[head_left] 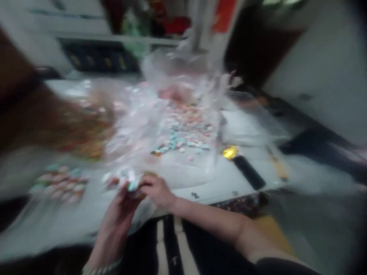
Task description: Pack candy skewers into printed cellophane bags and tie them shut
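Note:
The picture is smeared by motion. Near the front edge of the white table, my left hand (124,206) and my right hand (156,191) meet around a small pale and light-blue item (132,185). The fingers of both hands are bent round it, and its exact shape is blurred. Just beyond the left hand lie a few white and reddish pieces (111,180). Farther off, a clear plastic bag (137,122) lies beside many small pink, white and light-blue pieces (186,130) on clear plastic.
On the left is a group of pastel pieces (61,183), with an orange-brown heap (83,133) behind. To the right lie a gold round item (230,152), a black bar-shaped object (249,172) and a tan-ended tool (278,168). Shelves stand behind.

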Motion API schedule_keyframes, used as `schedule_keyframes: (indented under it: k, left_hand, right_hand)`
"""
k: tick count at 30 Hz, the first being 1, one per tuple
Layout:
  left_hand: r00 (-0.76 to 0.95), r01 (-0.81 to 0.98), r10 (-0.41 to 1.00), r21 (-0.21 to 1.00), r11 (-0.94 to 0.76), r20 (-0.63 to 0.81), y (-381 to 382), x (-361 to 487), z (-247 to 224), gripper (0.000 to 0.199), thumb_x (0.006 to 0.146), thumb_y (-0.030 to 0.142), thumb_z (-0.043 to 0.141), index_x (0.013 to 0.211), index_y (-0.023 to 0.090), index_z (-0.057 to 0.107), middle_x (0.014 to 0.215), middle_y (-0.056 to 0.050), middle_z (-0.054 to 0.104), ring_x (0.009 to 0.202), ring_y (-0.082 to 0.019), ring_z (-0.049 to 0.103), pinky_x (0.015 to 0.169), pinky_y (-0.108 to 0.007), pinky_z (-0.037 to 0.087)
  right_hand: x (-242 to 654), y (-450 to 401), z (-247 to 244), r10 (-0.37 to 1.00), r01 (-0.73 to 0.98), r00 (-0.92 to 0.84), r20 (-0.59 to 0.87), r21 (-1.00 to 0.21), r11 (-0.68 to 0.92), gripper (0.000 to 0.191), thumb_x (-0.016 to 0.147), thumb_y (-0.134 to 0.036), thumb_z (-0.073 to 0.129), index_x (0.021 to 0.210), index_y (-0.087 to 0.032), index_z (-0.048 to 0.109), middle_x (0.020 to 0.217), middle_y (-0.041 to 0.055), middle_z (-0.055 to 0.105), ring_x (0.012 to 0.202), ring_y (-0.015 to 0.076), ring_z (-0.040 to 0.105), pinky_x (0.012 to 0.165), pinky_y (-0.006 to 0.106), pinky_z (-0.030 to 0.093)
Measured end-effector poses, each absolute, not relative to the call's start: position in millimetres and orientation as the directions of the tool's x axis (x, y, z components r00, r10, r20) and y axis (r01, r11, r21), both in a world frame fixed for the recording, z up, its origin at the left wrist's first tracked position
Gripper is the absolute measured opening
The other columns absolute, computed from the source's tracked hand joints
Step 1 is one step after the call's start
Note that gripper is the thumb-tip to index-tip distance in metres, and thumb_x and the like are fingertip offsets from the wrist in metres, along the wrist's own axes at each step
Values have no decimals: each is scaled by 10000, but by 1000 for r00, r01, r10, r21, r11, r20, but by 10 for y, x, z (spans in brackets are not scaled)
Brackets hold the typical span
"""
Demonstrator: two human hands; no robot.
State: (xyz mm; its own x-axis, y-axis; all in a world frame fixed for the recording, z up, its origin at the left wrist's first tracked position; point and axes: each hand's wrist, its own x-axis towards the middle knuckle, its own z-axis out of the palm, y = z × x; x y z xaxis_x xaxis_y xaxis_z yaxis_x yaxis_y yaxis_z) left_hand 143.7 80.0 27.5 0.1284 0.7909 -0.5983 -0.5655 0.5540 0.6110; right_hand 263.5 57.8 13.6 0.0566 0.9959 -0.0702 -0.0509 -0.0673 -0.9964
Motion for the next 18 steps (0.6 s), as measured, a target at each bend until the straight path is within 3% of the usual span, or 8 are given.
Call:
schedule_keyframes:
  k: [3, 7, 12, 18]
  left_hand:
    - [-40, -680, 751, 568, 463, -659, 755, 1075, 301, 168, 964, 114, 513, 899, 159, 662, 818, -36, 683, 646, -142, 640, 602, -276, 562]
    - [-106, -824, 673, 443, 352, -732, 879, 812, 334, 270, 990, 189, 498, 735, 163, 583, 686, -9, 642, 615, -157, 652, 596, -299, 560]
    - [-128, -868, 674, 410, 278, -728, 891, 525, 293, 277, 1001, 263, 497, 773, 159, 613, 709, -17, 669, 654, -179, 686, 650, -352, 581]
    - [-42, -912, 715, 319, 258, -698, 885, 459, 210, 288, 1010, 267, 479, 808, 148, 645, 737, -29, 700, 631, -165, 687, 657, -357, 600]
  right_hand:
    - [2475, 586, 132, 996, -140, 40, -86, -987, -79, 61, 707, -193, 607, 705, -202, 667, 714, -33, 606, 739, 153, 570, 728, 256, 471]
    - [2580, 564, 237, 995, -78, 58, -80, -994, -75, 99, 717, -270, 608, 709, -194, 671, 698, -14, 598, 727, 167, 555, 728, 269, 453]
    - [2554, 400, 158, 999, 40, 36, -1, -999, -3, 110, 764, -289, 626, 742, -207, 695, 770, 13, 664, 778, 193, 602, 769, 299, 467]
    - [2471, 324, -45, 979, 174, -15, 205, -963, 204, 114, 845, -213, 612, 819, -215, 723, 780, 17, 666, 754, 176, 618, 733, 291, 477]
